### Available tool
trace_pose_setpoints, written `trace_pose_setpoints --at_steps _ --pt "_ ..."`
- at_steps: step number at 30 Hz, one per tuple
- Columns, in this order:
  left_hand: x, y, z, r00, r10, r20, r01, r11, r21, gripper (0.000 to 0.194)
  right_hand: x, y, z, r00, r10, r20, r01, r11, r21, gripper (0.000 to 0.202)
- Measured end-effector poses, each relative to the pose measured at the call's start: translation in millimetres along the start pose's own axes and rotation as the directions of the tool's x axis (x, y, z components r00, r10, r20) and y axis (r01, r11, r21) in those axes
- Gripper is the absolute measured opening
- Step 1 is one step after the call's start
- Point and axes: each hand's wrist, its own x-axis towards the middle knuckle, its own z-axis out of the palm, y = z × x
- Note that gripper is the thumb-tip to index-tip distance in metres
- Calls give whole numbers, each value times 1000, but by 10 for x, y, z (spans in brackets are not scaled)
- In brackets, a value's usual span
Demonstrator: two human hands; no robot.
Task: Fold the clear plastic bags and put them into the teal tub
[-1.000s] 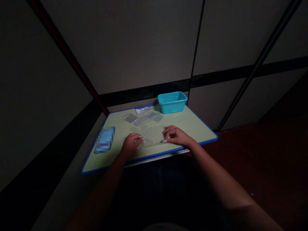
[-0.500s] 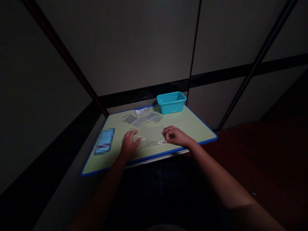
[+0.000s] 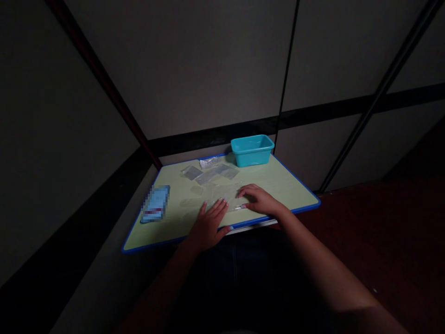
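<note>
A clear plastic bag [image 3: 225, 191] lies flat near the front of the small table. My left hand [image 3: 210, 225] is open, its fingers stretched out and pressing on the bag's lower left part, with the thumb over the table's front edge. On the bag's right side rests my right hand [image 3: 259, 199]. Its fingers are bent, and the thumb stands apart from them at the bag's near edge. Beyond the hands, several flat see-through sachets [image 3: 215, 173] lie together, with a crumpled shiny clear wrapper [image 3: 209, 162] behind them.
A turquoise plastic basket [image 3: 253, 157] stands at the table's back right. On the left lies a blurred-out phone-like blue rectangle [image 3: 155, 204]. The pale green table [image 3: 288, 190] has a blue rim and stands against a panelled wall [image 3: 208, 69].
My left hand has moved right and nearer to me, from the bag's left edge to lying flat on it. My right hand has opened slightly at the bag's right side. The view has shifted a little.
</note>
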Motion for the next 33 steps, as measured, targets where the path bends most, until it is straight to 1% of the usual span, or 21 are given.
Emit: trace_pose_setpoints --at_steps 2,4,6,8,10,13,15,17,19,23,26,29,33 --pt "0 -8 19 1000 9 3 -9 1000 -2 62 0 -18 5 1000 5 -25 -5 1000 -7 28" --pt "-1 -6 34 1000 17 -3 -17 1000 2 64 -1 -64 28 998 35 -60 -37 999 -30 28" --pt "-1 2 50 1000 18 -15 -18 1000 11 66 -13 -154 75 992 94 -85 -101 991 -82 33" --pt "-4 6 71 999 3 -32 -2 1000 27 71 -42 -295 148 984 159 -83 -170 973 -157 41" --pt "-19 -1 95 996 -52 -71 55 997 50 80 -90 -475 239 982 182 -48 -188 961 -202 48" --pt "-77 -33 137 981 -143 -129 155 984 84 101 -168 -753 382 984 177 -8 -175 963 -205 54" --pt "-127 -63 164 979 -160 -129 173 980 101 114 -194 -898 466 985 171 10 -166 967 -192 56" --pt "-169 -93 188 981 -158 -114 171 978 116 119 -182 -995 534 986 166 28 -158 971 -180 56" --pt "-190 -120 208 983 -154 -104 167 978 125 115 -132 -1045 589 983 180 39 -171 970 -175 55" --pt "-182 -150 226 986 -143 -87 154 980 127 103 -4 -1073 686 972 232 37 -221 956 -192 59" --pt "-170 -142 206 988 -151 -42 156 979 129 98 23 -1081 727 962 271 41 -254 937 -241 62" --pt "-162 -114 166 982 -187 15 183 974 133 99 -43 -1077 702 951 309 27 -287 908 -306 64" --pt "-149 -79 120 975 -215 50 207 970 126 101 -209 -1021 591 922 386 -5 -360 854 -377 66"
